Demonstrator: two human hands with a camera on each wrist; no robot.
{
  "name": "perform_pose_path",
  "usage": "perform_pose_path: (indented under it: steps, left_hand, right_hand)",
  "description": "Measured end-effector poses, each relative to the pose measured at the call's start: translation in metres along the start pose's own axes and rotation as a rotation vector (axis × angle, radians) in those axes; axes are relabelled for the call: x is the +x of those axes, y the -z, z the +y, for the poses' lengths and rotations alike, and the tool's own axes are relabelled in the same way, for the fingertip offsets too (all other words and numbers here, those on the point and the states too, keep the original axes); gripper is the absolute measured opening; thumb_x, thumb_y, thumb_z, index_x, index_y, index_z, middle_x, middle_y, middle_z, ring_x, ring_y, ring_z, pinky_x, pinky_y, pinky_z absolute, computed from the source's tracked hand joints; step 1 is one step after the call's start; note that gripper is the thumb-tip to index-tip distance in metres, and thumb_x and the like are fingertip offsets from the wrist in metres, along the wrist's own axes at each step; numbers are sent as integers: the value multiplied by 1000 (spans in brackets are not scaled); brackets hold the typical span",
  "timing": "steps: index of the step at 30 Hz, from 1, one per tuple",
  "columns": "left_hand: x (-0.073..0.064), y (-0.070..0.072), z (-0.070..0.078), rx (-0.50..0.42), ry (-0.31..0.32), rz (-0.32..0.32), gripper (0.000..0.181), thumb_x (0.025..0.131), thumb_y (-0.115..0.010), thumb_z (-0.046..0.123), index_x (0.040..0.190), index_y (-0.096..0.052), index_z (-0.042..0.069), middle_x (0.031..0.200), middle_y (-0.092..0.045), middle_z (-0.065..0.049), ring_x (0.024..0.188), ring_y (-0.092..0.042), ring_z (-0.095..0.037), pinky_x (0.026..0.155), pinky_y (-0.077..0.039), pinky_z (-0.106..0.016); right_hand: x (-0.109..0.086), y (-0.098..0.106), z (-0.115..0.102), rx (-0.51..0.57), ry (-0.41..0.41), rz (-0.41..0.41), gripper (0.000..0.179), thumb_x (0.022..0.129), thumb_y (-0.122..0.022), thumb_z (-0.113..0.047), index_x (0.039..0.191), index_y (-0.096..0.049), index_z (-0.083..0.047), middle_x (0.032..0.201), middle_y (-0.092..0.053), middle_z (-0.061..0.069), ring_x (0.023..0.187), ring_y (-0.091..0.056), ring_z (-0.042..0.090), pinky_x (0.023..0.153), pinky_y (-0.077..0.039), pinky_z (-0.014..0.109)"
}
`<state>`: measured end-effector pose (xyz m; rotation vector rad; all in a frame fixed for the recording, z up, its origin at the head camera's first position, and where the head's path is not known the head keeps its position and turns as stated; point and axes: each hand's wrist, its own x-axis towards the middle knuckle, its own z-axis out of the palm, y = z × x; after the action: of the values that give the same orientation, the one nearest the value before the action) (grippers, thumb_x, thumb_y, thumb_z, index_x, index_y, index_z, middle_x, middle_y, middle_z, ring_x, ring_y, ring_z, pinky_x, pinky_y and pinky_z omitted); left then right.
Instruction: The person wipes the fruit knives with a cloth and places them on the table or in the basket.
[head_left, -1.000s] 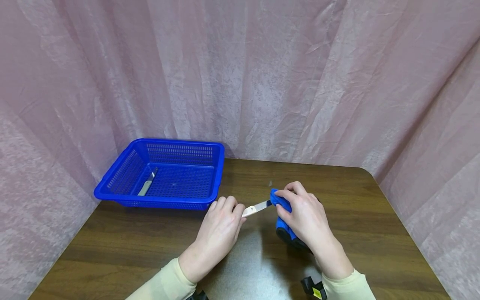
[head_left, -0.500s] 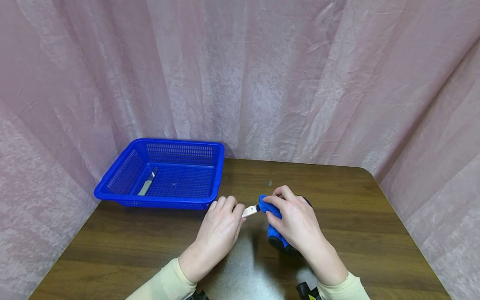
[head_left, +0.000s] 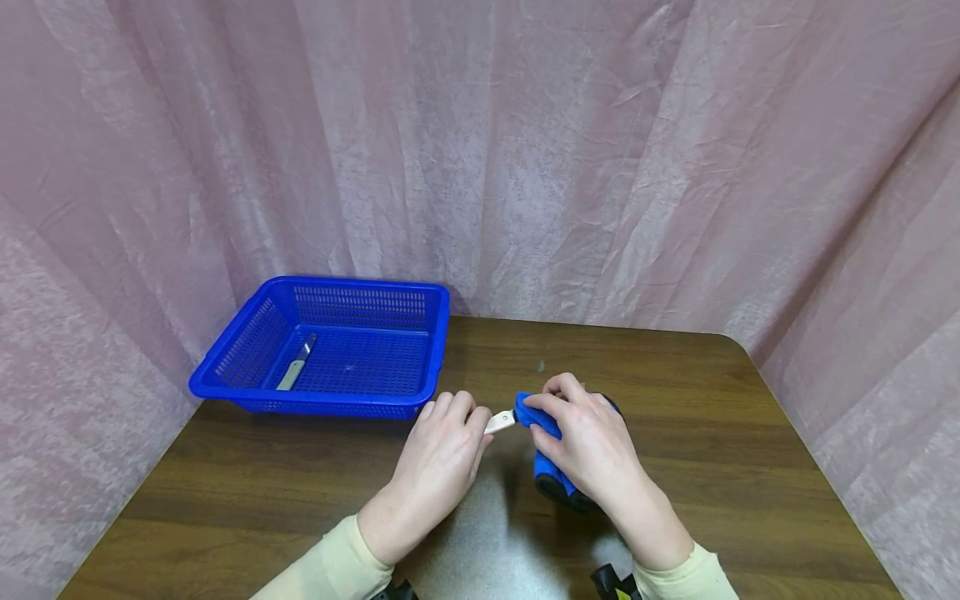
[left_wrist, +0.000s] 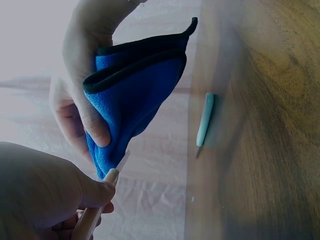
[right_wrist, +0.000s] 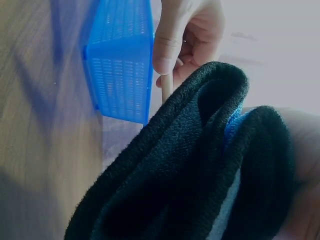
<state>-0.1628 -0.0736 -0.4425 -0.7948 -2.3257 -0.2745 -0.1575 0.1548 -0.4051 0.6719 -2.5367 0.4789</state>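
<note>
Pink crushed-velvet curtain (head_left: pixel 495 167) hangs in vertical folds behind and beside the brown wood-grain tabletop (head_left: pixel 720 433). Pale glare (head_left: pixel 487 542) at near middle.

The blue cloth (left_wrist: pixel 136 97) has slid along the blade (left_wrist: pixel 124 159), nearer the knife handle (head_left: pixel 501 422)

A brown wood-grain table (head_left: pixel 720 433) carried a rectangular blue plastic basket (head_left: pixel 330 403) at ten o'clock and, at the left-wrist view's three o'clock, a slim mint-handled tool (left_wrist: pixel 205 120).
</note>
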Motion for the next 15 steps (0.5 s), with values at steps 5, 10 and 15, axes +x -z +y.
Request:
perform_pose_path:
  steps: [5, 10, 15]
  left_hand:
    - [1, 0, 0, -7, 3, -10, 24, 92, -90, 20, 103, -73, 6, 93, -59, -6, 79, -54, -29, 68, -42, -38]
    - [1, 1, 0, -12, 8, -17, 24, 93, -89, 20, 104, -74, 6, 93, -59, -6, 80, -54, -30, 68, -42, -39]
    - [1, 2, 0, -11, 11, -20, 23, 94, -89, 20, 104, -74, 6, 94, -59, -6, 80, -54, -30, 69, -42, -39]
  right_hand:
    - [0, 0, 3, -4, -19, -11, 28, 88, -90, -13, 116, -85, -13, 115, -67, 6, 86, -74, 24, 85, -58, 50]
    - [0, 0, 7, -5, -36, -17, 29, 88, -90, -13, 117, -85, -13, 115, -68, 6, 87, -74, 24, 85, -59, 51]
    - [0, 1, 11, -9, -58, -14, 30, 88, -91, -14, 117, -85, -14, 116, -68, 6, 86, -74, 24, 83, -59, 52]
